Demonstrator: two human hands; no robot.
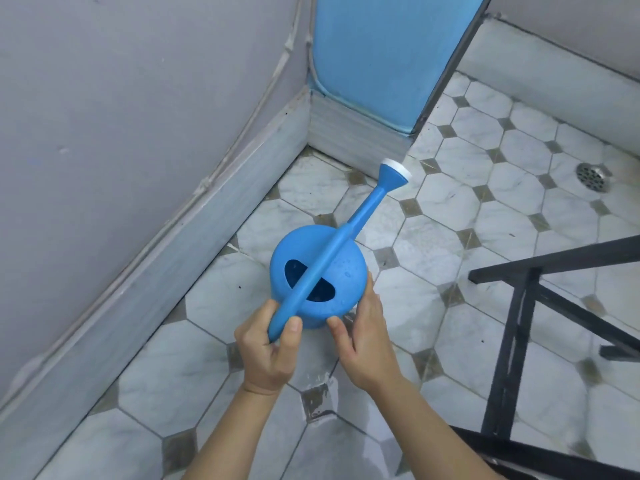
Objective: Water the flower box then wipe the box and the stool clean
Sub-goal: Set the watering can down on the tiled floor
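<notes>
Below, both forearms reach forward and down over the tiled floor (450, 209). The left hand (268, 348) has its grip curled around the rear end of the blue watering can's (318, 271) long handle, thumb on top. The right hand (365, 336) presses flat against the can's round side, fingers spread along it. The can's spout points up and away toward the wall corner. A black metal frame (516, 337) stands at right.
</notes>
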